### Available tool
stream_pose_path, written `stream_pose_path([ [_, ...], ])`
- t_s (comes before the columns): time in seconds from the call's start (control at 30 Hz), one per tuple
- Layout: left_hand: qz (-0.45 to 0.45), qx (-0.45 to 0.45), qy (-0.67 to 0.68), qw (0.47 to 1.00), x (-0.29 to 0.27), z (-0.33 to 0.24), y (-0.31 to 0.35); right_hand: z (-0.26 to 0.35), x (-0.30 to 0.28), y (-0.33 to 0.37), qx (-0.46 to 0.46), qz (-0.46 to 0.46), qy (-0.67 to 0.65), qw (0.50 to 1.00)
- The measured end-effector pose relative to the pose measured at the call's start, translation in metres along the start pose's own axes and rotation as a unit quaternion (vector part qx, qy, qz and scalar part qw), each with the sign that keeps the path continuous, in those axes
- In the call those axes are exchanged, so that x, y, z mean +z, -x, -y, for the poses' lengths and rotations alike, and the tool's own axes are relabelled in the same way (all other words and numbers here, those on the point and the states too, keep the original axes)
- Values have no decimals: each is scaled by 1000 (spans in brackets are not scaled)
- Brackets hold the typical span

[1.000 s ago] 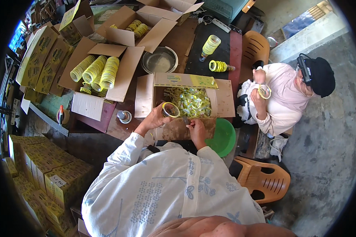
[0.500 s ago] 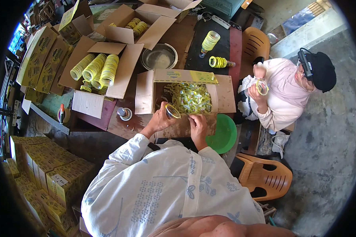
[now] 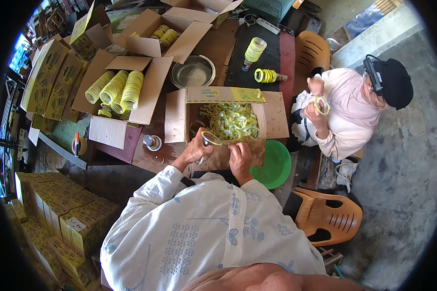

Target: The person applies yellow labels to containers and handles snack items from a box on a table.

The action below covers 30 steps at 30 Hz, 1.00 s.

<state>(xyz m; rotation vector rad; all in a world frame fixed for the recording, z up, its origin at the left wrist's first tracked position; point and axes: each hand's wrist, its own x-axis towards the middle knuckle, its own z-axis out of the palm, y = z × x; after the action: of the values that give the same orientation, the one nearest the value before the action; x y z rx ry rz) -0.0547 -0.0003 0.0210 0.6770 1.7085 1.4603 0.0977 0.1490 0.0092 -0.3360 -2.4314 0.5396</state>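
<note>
My left hand (image 3: 199, 149) grips a thin yellow ring (image 3: 211, 137) by its left side, just in front of an open carton. A small pale piece shows under that hand, too small to name. To the right of the ring, my right hand (image 3: 240, 159) has its fingers drawn together in a pinch; what they hold, if anything, I cannot make out. The open carton (image 3: 226, 93) beyond my hands is filled with a heap of crumpled yellow and clear strips (image 3: 233, 123).
A green basin (image 3: 273, 167) stands right of my right hand. At left, a carton (image 3: 153, 92) holds stacks of yellow rings (image 3: 114, 87). A metal bowl (image 3: 193, 72) and ring stacks (image 3: 255, 50) lie farther back. A co-worker (image 3: 347, 106) sits at right, holding a ring.
My left hand has turned slightly with the ring, and the pale piece now shows beneath it. My right hand has shifted a little left. The co-worker's raised hand has moved slightly.
</note>
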Motion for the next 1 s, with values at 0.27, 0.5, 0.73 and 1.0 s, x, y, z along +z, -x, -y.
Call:
stream_pose_path([
  [0.27, 27, 52, 8, 998, -3, 8, -6, -38, 11, 16, 167, -6, -52, 984],
  [0.5, 32, 170, 15, 985, -3, 6, -8, -42, 18, 22, 281, 92, -187, 937],
  [0.73, 107, 114, 15, 988, -10, -11, 1, -25, -2, -8, 230, 53, -120, 964],
  [1.0, 218, 58, -124, 966, -12, -36, 5, 25, -41, -72, 48, 166, -281, 944],
])
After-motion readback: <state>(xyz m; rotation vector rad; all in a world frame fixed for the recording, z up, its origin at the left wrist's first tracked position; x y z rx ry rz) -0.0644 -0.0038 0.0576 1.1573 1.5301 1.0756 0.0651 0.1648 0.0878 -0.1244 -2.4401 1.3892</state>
